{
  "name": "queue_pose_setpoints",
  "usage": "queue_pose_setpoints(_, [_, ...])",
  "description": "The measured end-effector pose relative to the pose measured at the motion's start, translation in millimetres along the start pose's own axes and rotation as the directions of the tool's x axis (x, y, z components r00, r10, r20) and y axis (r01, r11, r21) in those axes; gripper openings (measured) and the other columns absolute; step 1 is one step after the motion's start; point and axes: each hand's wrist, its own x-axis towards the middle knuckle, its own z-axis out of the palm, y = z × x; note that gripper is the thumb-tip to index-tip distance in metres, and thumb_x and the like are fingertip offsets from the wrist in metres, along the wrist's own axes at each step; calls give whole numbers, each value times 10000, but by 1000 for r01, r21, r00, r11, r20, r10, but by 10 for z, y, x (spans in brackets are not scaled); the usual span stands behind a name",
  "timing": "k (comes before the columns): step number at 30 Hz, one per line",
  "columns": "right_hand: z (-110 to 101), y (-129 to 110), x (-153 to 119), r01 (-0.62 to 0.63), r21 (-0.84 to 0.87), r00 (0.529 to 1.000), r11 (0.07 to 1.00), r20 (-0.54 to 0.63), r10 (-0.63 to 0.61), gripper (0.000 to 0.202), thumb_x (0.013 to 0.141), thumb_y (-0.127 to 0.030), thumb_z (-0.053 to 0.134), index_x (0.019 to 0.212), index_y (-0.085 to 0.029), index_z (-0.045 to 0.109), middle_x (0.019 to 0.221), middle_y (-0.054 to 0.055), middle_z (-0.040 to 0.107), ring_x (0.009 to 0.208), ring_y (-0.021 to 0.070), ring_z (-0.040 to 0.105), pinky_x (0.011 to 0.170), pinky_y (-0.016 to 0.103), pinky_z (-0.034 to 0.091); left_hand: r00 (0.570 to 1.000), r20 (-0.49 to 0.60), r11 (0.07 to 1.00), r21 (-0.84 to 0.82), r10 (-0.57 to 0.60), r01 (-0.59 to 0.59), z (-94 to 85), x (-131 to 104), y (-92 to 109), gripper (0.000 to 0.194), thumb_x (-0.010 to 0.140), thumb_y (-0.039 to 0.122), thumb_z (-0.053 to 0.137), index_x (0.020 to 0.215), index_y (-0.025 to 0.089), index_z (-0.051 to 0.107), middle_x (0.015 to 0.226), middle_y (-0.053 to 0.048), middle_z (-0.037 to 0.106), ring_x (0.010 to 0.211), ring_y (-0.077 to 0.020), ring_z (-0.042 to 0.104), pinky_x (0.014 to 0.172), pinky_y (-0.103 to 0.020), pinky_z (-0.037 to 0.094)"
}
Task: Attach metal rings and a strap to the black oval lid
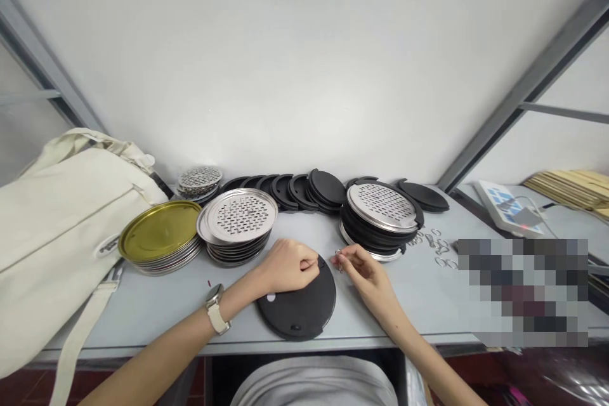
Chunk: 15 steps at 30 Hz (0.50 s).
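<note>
My left hand (294, 265), a watch on its wrist, is closed in a loose fist over the upper part of a round black disc (304, 307). Whatever its curled fingers hold, if anything, is hidden. The disc lies flat near the table's front edge, with a pale round spot and a small tab at its rim. Just right of the disc, my right hand (364, 273) pinches a small shiny metal ring (339, 252) between thumb and fingertips. More loose metal rings (441, 247) lie scattered farther right on the table.
Perforated metal discs top a black stack (380, 231) behind my right hand and a stack (238, 222) at left. Gold lids (162, 231) stand beside a cream bag (71, 203). Black discs (285, 190) line the wall. A white device (507, 209) sits at right.
</note>
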Motion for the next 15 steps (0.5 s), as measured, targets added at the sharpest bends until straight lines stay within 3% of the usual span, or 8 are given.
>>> queue_pose_setpoints(3, [-4, 6, 55, 14, -58, 1000, 998, 20, -13, 210, 890, -403, 578, 904, -193, 590, 768, 29, 621, 754, 177, 592, 727, 290, 460, 996, -29, 993, 85, -82, 84, -33, 0, 10, 406, 826, 362, 532, 534, 169, 325, 457, 57, 336, 456, -81, 274, 501, -260, 173])
queue_pose_setpoints(6, [4, 7, 87, 37, -135, 999, 990, 27, -33, 220, 903, -398, 552, 896, -184, 607, 726, 17, 585, 708, 168, 561, 681, 279, 445, 998, 21, 987, 150, -63, 59, -38, -5, 14, 419, 782, 483, 605, 578, 178, 401, 501, 52, 451, 476, -89, 350, 509, -254, 184])
queue_pose_setpoints(15, [67, -5, 111, 108, -221, 994, 969, 54, -98, 203, 905, -354, 552, 894, -185, 663, 876, 65, 646, 844, 206, 606, 755, 306, 459, 993, 89, 974, 207, 77, -94, -13, 2, 12, 347, 900, 361, 510, 615, 176, 436, 609, 24, 553, 560, -110, 465, 541, -264, 212])
